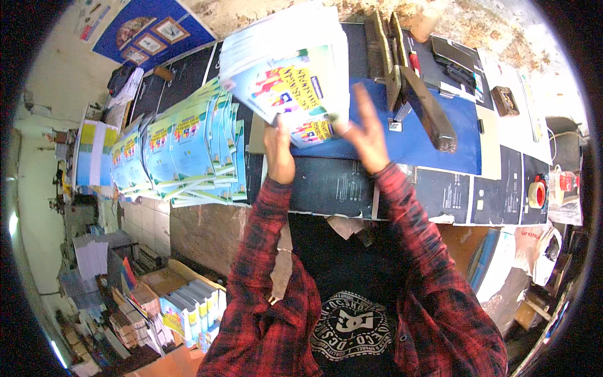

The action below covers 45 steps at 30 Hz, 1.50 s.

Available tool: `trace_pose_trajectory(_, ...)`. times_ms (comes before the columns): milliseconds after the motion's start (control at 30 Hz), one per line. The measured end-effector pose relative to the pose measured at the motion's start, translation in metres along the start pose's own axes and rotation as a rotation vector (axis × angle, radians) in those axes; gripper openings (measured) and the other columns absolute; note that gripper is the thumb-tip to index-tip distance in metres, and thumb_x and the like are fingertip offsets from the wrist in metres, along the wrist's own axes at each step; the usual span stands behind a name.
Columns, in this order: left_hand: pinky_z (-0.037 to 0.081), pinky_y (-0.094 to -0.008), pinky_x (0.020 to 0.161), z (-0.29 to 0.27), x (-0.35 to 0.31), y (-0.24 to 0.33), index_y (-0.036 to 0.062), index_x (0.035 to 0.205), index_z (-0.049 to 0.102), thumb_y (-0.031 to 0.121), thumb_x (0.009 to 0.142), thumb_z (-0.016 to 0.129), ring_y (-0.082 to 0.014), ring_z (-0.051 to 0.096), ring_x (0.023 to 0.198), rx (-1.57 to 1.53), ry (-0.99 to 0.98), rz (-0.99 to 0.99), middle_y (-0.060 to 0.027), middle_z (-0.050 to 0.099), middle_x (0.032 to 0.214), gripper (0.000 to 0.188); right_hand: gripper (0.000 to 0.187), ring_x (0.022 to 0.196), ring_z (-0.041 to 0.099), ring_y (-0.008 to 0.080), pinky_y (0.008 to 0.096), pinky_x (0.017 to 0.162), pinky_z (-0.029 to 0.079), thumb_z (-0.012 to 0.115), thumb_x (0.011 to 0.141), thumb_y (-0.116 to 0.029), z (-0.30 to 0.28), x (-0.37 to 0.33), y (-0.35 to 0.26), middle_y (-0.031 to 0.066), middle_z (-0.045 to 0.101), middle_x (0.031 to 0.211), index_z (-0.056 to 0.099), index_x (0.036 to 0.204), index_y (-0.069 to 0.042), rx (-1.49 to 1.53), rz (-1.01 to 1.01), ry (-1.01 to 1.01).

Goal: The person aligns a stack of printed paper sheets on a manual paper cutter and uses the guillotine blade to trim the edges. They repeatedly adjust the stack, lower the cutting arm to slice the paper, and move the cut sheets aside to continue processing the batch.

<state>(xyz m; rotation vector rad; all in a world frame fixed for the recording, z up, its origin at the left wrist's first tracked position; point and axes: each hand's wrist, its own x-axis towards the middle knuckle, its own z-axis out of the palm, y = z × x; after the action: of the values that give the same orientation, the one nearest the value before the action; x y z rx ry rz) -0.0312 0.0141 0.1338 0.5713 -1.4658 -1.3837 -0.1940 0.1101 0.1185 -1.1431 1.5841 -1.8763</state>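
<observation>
My left hand (278,151) is closed on the lower left corner of a stack of printed booklets (292,85) with light blue, colourful covers and white page edges. The stack is tilted over the workbench. At its lower right edge is my right hand (367,135), fingers spread and slightly blurred, its thumb close to the booklets. I cannot tell if that thumb touches them. To the left, overlapping rows of similar blue-green printed covers (182,147) are fanned out on the bench. Under and right of the stack lies a blue sheet or mat (433,141).
A wooden stand with a thick lever-like bar (427,113) rises from the bench (326,185) beyond my right hand. A tape roll (537,195) sits at the right end. Below left, a cardboard box (188,276) contains several bundled booklets. A blue board (154,34) hangs on the wall.
</observation>
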Motion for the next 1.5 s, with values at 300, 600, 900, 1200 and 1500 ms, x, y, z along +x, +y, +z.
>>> trace_pose_trajectory(300, 0.035, -0.0399, 0.107, 0.015, -0.009, -0.001, -0.0061, 0.131, 0.044, 0.032, 0.105, 0.038, -0.0243, 0.049, 0.122, -0.006, 0.003, 0.034, -0.0152, 0.052, 0.129, 0.047, 0.106, 0.146, 0.022, 0.0331, 0.0405, 0.118, 0.019, 0.077, 0.080, -0.038, 0.020, -0.006, -0.033, 0.0275, 0.021, 0.156, 0.013, 0.150, 0.009, -0.078, -0.092, -0.070)
trace_pose_trajectory(600, 0.036, -0.0416, 0.106, 0.012, -0.012, 0.000, -0.0064, 0.135, 0.037, 0.033, 0.103, 0.042, -0.0262, 0.049, 0.123, -0.079, 0.067, -0.006, -0.0176, 0.049, 0.132, 0.051, 0.094, 0.139, 0.035, 0.0322, 0.0402, 0.114, 0.028, 0.076, 0.079, -0.032, 0.029, 0.008, -0.027, 0.0263, 0.035, 0.150, 0.025, 0.148, 0.007, 0.055, -0.217, -0.004)
trace_pose_trajectory(900, 0.043, -0.0325, 0.096, 0.000, 0.009, 0.024, -0.0065, 0.128, 0.046, 0.027, 0.094, 0.057, -0.0189, 0.056, 0.106, -0.019, -0.038, 0.025, -0.0115, 0.059, 0.117, 0.049, 0.056, 0.114, 0.052, 0.0218, 0.0355, 0.100, 0.041, 0.080, 0.077, -0.024, -0.001, 0.033, -0.040, 0.0129, 0.055, 0.119, 0.053, 0.120, 0.001, -0.086, -0.165, -0.145)
trace_pose_trajectory(1200, 0.051, -0.0348, 0.083, 0.017, 0.046, 0.002, -0.0037, 0.118, 0.056, 0.033, 0.090, 0.065, -0.0190, 0.062, 0.095, -0.032, 0.005, 0.041, -0.0125, 0.065, 0.107, 0.047, 0.045, 0.095, 0.063, 0.0133, 0.0295, 0.086, 0.050, 0.078, 0.083, -0.020, 0.031, 0.042, -0.061, 0.0088, 0.069, 0.106, 0.060, 0.118, 0.002, 0.113, 0.003, -0.062)
trace_pose_trajectory(1500, 0.050, -0.0339, 0.080, 0.029, 0.054, 0.024, -0.0037, 0.112, 0.061, 0.035, 0.089, 0.069, -0.0159, 0.062, 0.089, -0.092, 0.069, 0.097, -0.0103, 0.067, 0.102, 0.046, 0.040, 0.088, 0.064, 0.0114, 0.0272, 0.079, 0.053, 0.078, 0.084, -0.020, 0.024, 0.048, -0.081, 0.0081, 0.070, 0.102, 0.061, 0.113, 0.002, 0.172, -0.065, -0.080)
